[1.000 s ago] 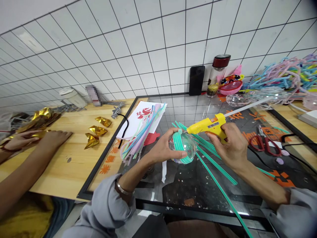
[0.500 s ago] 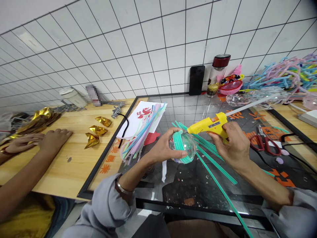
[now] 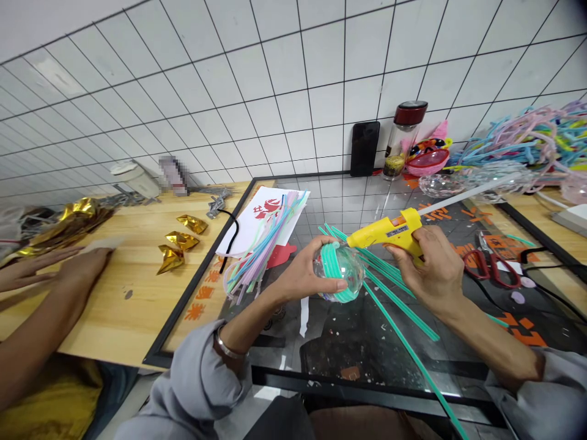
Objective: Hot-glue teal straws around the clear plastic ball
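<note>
My left hand (image 3: 305,272) is closed around a clear plastic ball (image 3: 352,269) partly wrapped with green strips (image 3: 331,261). In my right hand (image 3: 433,266) is a yellow hot glue gun (image 3: 383,233) with a long white glue stick (image 3: 458,194) out of its back. The gun's nozzle points at the top of the ball, close by the green strips; whether it touches cannot be made out. Several green pipe cleaners (image 3: 394,275) lie under and beside the ball, one reaching the table's front edge.
Red-handled scissors (image 3: 490,269) and black cords lie at right. Pastel pipe cleaners (image 3: 270,238) rest on white paper (image 3: 250,214). A phone (image 3: 364,148) and glass bottle (image 3: 398,143) stand by the wall. At left, another person's hands (image 3: 82,269) work near gold foil pieces (image 3: 181,240).
My hands, the ball and the glue gun have barely moved. The other person's hands at left have shifted left and are blurred, with something pale beside them.
</note>
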### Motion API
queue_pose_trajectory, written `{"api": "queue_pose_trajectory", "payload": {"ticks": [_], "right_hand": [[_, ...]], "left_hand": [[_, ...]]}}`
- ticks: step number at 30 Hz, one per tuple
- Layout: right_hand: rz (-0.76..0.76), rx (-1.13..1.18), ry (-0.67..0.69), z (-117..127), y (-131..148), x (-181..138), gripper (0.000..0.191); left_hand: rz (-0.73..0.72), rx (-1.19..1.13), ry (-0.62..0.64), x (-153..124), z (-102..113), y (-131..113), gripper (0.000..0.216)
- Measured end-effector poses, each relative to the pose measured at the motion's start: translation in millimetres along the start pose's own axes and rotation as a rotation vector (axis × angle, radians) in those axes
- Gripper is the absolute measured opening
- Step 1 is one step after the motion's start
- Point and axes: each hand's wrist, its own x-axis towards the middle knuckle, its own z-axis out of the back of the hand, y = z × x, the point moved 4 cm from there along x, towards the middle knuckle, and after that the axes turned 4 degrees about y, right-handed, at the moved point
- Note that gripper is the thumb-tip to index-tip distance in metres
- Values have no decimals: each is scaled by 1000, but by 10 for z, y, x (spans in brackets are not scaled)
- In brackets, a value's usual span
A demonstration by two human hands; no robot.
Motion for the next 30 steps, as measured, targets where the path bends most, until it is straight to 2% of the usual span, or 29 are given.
{"api": "queue_pose_trajectory", "payload": {"ticks": [10, 24, 30], "right_hand": [[8, 11, -9, 2, 18, -3, 14], [138, -19, -45, 23, 39, 14, 17], [133, -10, -50, 25, 39, 13, 15]], "left_hand": [[-7, -4, 3, -3, -9, -4, 73], [-2, -18, 11, 4, -15, -13, 73], [-7, -16, 3, 11, -13, -22, 71]]}}
